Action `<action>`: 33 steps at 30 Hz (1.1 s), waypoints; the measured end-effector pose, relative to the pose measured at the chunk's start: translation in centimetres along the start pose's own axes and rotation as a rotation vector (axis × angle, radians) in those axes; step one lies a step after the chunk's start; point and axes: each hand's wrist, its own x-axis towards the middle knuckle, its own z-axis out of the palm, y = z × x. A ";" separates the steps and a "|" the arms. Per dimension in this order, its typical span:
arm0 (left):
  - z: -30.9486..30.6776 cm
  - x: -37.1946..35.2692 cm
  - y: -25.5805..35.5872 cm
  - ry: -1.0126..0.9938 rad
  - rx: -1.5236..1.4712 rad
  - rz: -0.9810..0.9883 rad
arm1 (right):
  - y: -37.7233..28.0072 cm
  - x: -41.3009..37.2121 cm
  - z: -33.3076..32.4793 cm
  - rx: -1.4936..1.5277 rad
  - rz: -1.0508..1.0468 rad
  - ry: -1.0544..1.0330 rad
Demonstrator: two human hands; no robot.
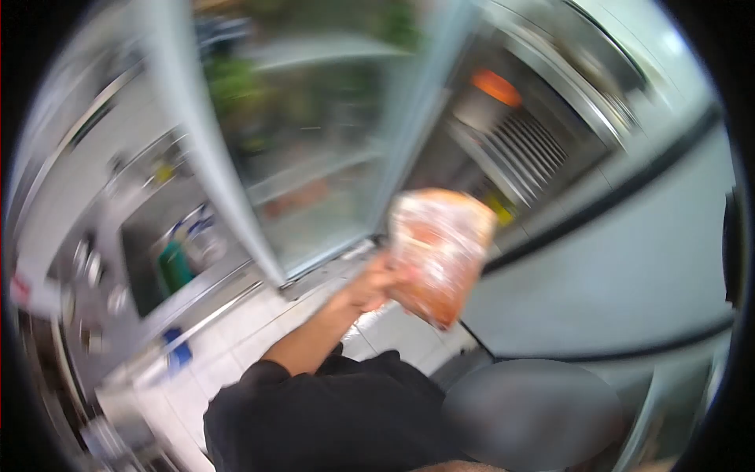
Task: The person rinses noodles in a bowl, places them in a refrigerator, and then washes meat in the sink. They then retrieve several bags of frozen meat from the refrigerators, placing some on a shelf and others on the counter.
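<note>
My left hand (376,285) is closed on the lower left edge of a package (442,256). The package is wrapped in clear, shiny plastic and has orange-red contents, blurred by motion. It is held up in front of me, with the left arm reaching from the lower left. Behind it stands a glass-fronted cabinet (314,141) with green and reddish items on its shelves. My right hand does not show; only a strip of skin appears at the bottom edge.
A metal sink (149,271) holding green and blue-white items is at the left. A blue object (178,348) lies low beside the counter. Upper right is a metal rack (528,157) near an orange item (496,87). Large pale panels (613,267) fill the right side.
</note>
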 end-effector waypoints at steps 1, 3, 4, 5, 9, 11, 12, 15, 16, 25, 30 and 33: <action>-0.7 -1.0 1.1 0.002 -0.028 0.003 | 1.3 -4.2 2.7 0.047 0.053 -0.025; -3.1 -4.1 4.0 -0.029 -0.077 -0.024 | 3.4 -11.3 7.9 0.105 0.158 -0.079; -3.9 -6.1 5.4 -0.073 -0.088 -0.058 | 4.0 -14.3 9.5 0.132 0.208 -0.102; -5.0 -7.7 7.0 -0.132 -0.091 -0.097 | 4.7 -16.1 10.5 0.175 0.244 -0.119; -0.1 -8.7 6.6 0.068 -0.090 -0.058 | 8.3 -17.0 11.7 0.282 0.420 -0.177; -0.1 -10.9 7.4 0.089 -0.042 0.015 | 8.4 -18.7 12.0 0.334 0.461 -0.233; 0.3 -12.0 7.9 0.107 -0.024 0.051 | 8.5 -19.3 12.0 0.354 0.478 -0.258; 1.2 -16.4 8.3 0.293 0.089 0.194 | 9.6 -20.6 11.9 0.420 0.570 -0.348; 1.7 -18.1 8.6 0.369 0.141 0.233 | 9.9 -21.3 12.0 0.459 0.617 -0.389; 3.4 -34.2 18.9 0.778 0.355 0.599 | 3.3 -38.2 21.0 0.730 0.576 -0.951; 1.1 -45.2 29.6 0.937 0.314 0.876 | -6.3 -52.1 27.4 1.006 0.651 -1.219; -1.7 -50.0 39.1 0.982 0.417 1.099 | -14.5 -60.1 33.4 1.162 0.692 -1.231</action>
